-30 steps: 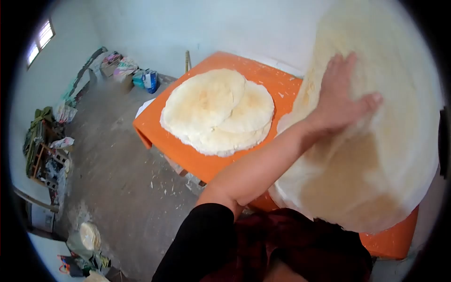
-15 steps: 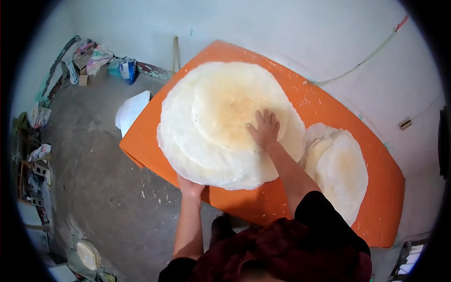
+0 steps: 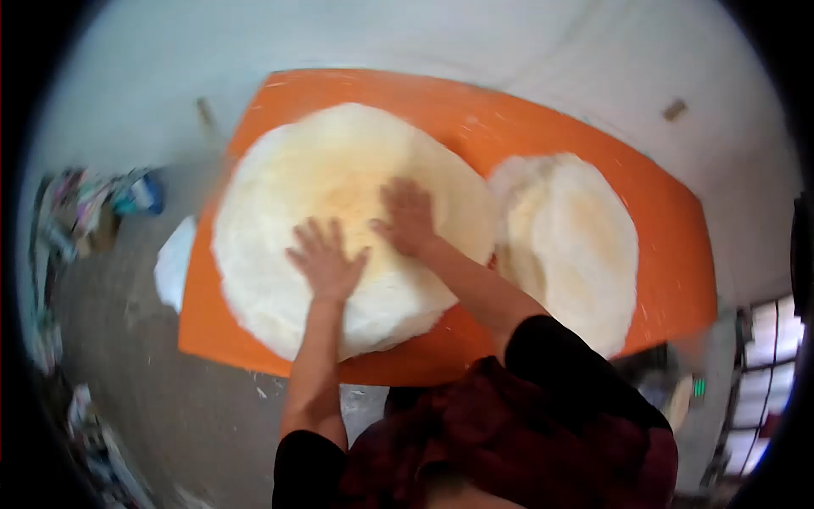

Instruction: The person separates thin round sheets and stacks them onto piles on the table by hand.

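Note:
A wide, pale stack of round, thin flatbreads (image 3: 280,178), browned toward the middle, lies on the orange-covered table. My left hand (image 3: 329,265) is spread flat on top of it, toward the near side. Just right of the browned centre, my right hand (image 3: 407,219) also rests palm down with fingers extended. Neither hand grips anything. To the right lies a smaller pile of folded flatbreads (image 3: 585,246), close beside the big stack. Motion blur softens the layers and edges.
The orange table cover (image 3: 670,254) extends past both piles. A pale wall (image 3: 475,42) runs behind it. On the floor at left are a white bag (image 3: 176,265) and assorted clutter (image 3: 102,212). A barred window (image 3: 767,373) shows at lower right.
My left hand has come from the stack's near edge up onto its top. My right hand stays on top. The head view has turned, so the table appears rotated.

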A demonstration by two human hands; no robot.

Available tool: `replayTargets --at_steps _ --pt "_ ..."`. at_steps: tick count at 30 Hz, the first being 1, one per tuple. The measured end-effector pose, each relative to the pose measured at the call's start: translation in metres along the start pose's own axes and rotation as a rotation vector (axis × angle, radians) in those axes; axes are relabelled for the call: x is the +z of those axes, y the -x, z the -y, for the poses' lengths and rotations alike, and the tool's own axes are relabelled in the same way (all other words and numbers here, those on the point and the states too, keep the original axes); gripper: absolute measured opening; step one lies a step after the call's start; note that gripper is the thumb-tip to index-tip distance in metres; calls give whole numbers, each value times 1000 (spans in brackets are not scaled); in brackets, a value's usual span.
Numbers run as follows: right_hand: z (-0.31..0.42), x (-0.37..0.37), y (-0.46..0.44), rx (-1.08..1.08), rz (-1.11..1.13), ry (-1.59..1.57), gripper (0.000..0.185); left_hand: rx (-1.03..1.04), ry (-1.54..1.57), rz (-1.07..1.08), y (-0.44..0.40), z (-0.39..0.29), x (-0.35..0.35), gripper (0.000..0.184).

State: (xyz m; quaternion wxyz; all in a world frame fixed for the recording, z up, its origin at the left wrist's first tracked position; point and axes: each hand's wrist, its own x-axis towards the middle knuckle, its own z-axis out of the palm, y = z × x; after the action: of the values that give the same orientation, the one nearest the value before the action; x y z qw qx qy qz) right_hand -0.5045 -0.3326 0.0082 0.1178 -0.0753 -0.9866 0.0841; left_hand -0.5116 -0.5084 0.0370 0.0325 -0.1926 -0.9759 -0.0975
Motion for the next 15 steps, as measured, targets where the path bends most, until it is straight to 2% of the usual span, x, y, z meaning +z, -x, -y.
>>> replayTargets --at_steps 3,7,10,13,15 --pt "-2 -1 6 -6 -70 -105 67 55 -13 -139 3 0 15 77" --pt "-1 -12 8 59 -26 -248 67 61 -91 -175 3 -1 27 75" --pt "-4 -11 12 22 -118 -243 63 70 -126 -198 3 1 35 74" --pt "-13 -52 36 -93 132 -314 57 63 -152 -201 2 4 42 73" --pt "-37 -70 77 -136 -63 -479 52 46 -146 -148 2 2 37 72"
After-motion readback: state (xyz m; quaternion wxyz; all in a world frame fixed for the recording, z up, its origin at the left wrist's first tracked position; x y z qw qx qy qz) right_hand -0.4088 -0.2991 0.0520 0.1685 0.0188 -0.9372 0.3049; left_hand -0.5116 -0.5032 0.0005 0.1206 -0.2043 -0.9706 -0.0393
